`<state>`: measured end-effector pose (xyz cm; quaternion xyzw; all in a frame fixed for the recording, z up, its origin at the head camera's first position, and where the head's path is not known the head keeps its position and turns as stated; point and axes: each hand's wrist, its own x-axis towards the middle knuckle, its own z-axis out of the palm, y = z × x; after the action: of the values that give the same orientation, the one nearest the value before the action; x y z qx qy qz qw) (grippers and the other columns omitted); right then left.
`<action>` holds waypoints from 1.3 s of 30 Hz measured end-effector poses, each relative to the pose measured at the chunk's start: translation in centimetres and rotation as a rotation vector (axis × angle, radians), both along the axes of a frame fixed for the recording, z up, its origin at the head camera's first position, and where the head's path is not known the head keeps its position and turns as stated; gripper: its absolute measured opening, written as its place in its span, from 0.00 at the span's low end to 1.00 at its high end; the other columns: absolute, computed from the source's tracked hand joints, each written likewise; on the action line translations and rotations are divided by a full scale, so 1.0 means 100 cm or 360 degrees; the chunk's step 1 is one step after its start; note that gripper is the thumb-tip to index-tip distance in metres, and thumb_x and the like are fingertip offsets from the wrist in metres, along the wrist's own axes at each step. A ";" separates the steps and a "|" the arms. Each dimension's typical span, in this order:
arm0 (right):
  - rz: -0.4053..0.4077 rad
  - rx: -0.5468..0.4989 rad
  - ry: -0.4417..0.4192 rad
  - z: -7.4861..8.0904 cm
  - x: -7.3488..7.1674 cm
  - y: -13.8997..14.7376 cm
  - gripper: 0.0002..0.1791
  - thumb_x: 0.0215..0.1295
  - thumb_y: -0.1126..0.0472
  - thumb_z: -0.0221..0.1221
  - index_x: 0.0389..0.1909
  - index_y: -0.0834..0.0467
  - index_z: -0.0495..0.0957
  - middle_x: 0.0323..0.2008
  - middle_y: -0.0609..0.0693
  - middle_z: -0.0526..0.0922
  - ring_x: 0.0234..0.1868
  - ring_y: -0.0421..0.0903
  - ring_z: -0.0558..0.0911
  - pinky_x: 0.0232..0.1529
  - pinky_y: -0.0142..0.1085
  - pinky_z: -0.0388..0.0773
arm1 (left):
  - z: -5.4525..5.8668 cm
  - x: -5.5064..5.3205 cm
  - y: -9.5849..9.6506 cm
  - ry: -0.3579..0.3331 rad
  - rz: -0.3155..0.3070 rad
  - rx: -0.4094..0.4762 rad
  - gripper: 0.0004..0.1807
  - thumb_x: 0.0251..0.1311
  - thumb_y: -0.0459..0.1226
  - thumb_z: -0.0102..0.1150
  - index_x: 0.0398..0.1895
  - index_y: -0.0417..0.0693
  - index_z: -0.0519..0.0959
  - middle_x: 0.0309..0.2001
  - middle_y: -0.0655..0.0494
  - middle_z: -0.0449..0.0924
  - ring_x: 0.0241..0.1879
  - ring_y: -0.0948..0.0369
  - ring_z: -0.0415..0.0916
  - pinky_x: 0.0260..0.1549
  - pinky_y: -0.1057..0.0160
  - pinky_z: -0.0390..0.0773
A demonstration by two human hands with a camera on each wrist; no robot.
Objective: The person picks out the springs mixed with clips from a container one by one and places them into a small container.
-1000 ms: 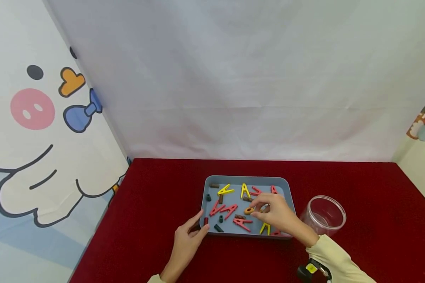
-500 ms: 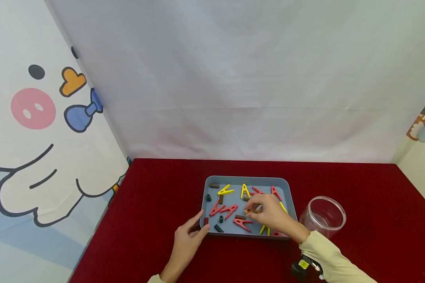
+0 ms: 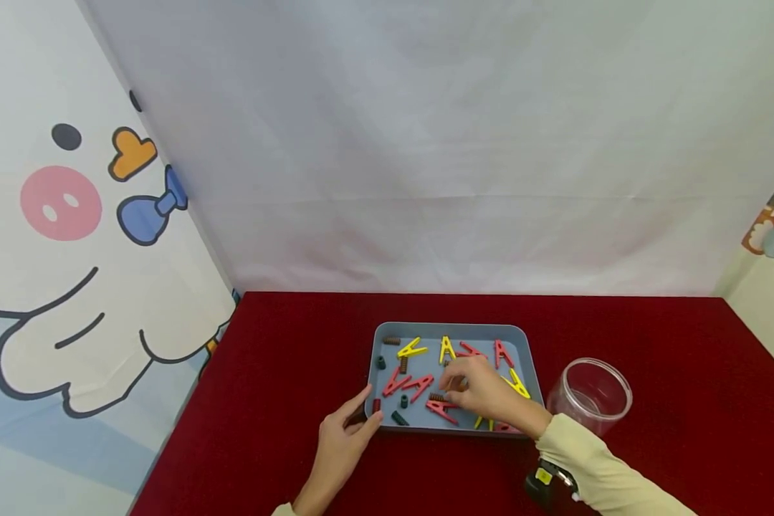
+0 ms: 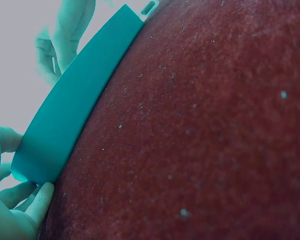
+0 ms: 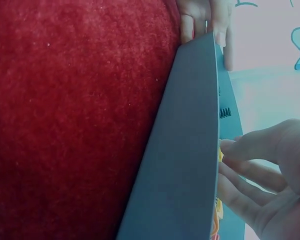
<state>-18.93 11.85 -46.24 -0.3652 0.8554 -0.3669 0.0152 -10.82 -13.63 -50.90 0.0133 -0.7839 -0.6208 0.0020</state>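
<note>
A table (image 3: 297, 344) is covered in dark red plush, flecked with pale specks (image 4: 284, 94). Directly on it lies a shallow blue-grey tray (image 3: 426, 331), and a clear, round, open-topped jar (image 3: 590, 396) stands upright just beside the tray's right end

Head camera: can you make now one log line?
left hand: holds tray corner; right hand: over tray, grip unclear; clear jar: right of tray

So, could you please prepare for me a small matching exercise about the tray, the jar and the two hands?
1. Tray
2. Jar
3. Left hand
4. Right hand

A. Clear, right of the tray
B. Over the inside of the tray
C. Grey-blue, rectangular
D. At the tray's near left corner

Pairs: 1-C, 2-A, 3-D, 4-B
</note>
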 end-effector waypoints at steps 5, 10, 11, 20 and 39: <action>-0.0003 0.0066 -0.0033 0.001 -0.001 -0.003 0.07 0.52 0.72 0.66 0.29 0.58 0.84 0.29 0.46 0.83 0.30 0.40 0.79 0.30 0.33 0.77 | 0.001 -0.001 0.000 -0.0003 -0.0013 0.0006 0.29 0.60 0.46 0.62 0.65 0.53 0.71 0.65 0.46 0.66 0.51 0.54 0.77 0.43 0.63 0.78; 0.0052 0.0116 -0.0018 0.001 -0.003 -0.007 0.07 0.51 0.73 0.64 0.28 0.58 0.85 0.31 0.48 0.83 0.29 0.38 0.77 0.27 0.30 0.74 | 0.002 0.000 0.000 -0.0028 -0.0016 0.0022 0.29 0.60 0.45 0.62 0.65 0.53 0.70 0.65 0.45 0.66 0.49 0.55 0.78 0.43 0.64 0.78; 0.0064 0.0121 -0.0010 0.001 -0.004 -0.008 0.08 0.50 0.74 0.64 0.28 0.58 0.85 0.31 0.48 0.84 0.28 0.38 0.76 0.26 0.30 0.73 | 0.002 0.000 0.000 -0.0029 -0.0017 0.0022 0.29 0.60 0.45 0.62 0.65 0.53 0.70 0.65 0.45 0.66 0.48 0.56 0.78 0.42 0.64 0.78; 0.0119 0.0198 0.0054 0.001 -0.005 -0.015 0.13 0.48 0.79 0.58 0.28 0.60 0.85 0.32 0.49 0.83 0.32 0.42 0.79 0.29 0.30 0.72 | 0.003 -0.001 0.000 -0.0022 -0.0024 0.0031 0.29 0.60 0.45 0.63 0.65 0.52 0.70 0.65 0.44 0.65 0.45 0.57 0.80 0.37 0.67 0.77; 0.0210 0.0285 0.0166 0.001 -0.005 -0.019 0.13 0.46 0.78 0.57 0.27 0.61 0.84 0.30 0.50 0.82 0.32 0.42 0.79 0.31 0.31 0.74 | 0.001 0.000 -0.001 -0.0022 -0.0011 0.0032 0.29 0.59 0.44 0.63 0.65 0.51 0.71 0.64 0.43 0.67 0.45 0.57 0.80 0.41 0.65 0.78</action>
<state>-19.42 9.99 -46.10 -0.4364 0.8586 -0.2677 0.0273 -10.85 -13.70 -50.77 0.0149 -0.7776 -0.6286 -0.0058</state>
